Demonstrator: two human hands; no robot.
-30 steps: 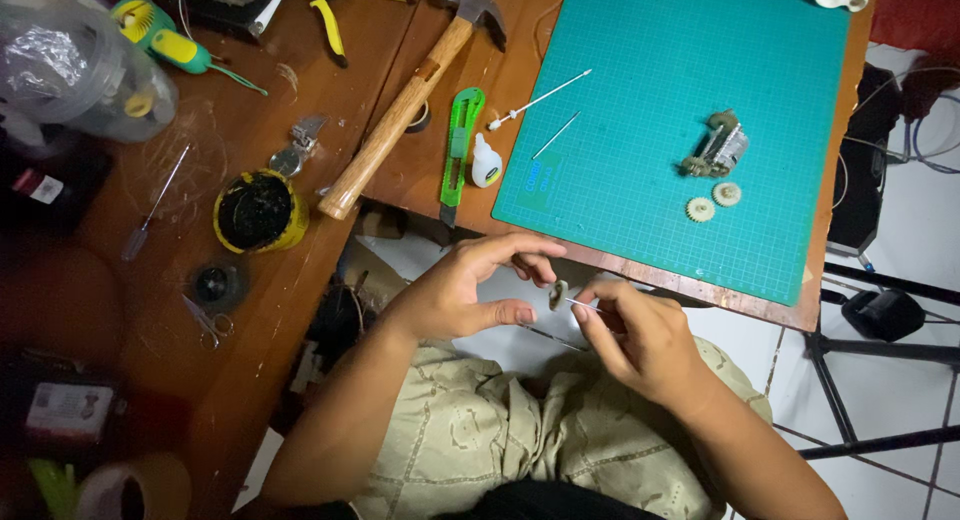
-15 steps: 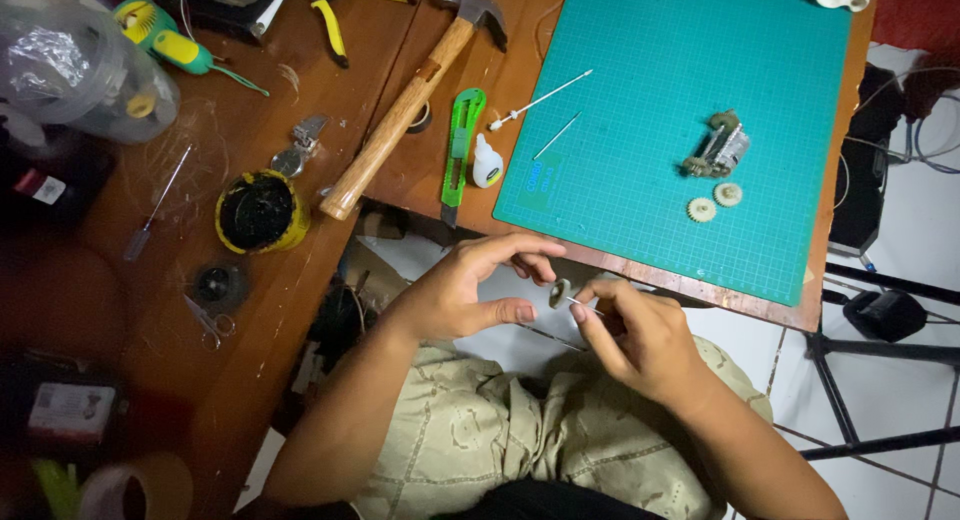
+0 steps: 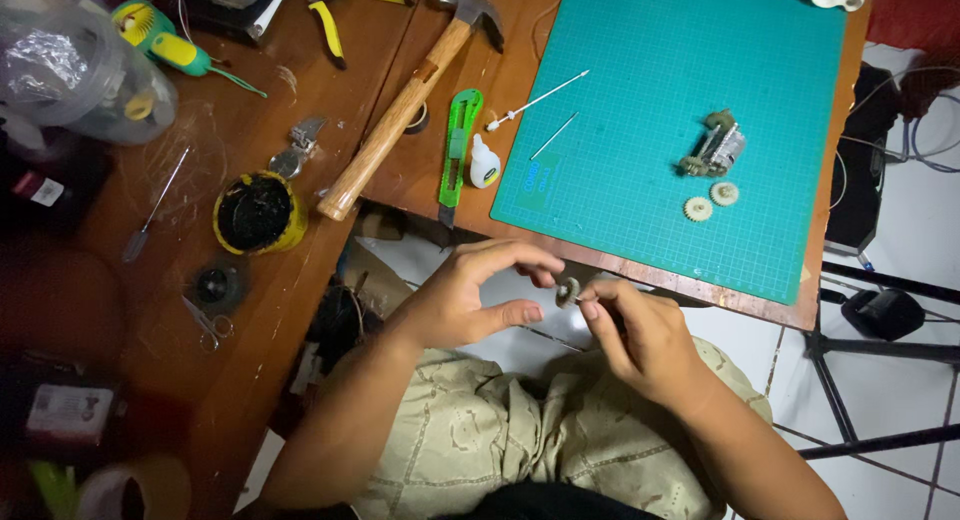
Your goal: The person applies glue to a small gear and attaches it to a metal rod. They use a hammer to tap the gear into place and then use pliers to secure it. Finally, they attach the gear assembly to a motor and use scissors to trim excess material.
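Left hand (image 3: 470,305) open-curled, right hand (image 3: 635,330) pinching small gear (image 3: 567,292), yellow tub (image 3: 256,214) holding dark paste

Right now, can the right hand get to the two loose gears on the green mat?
Probably yes. The two loose gears lie in the open on the green mat, with nothing between them and the right hand, though its fingers pinch a small gear.
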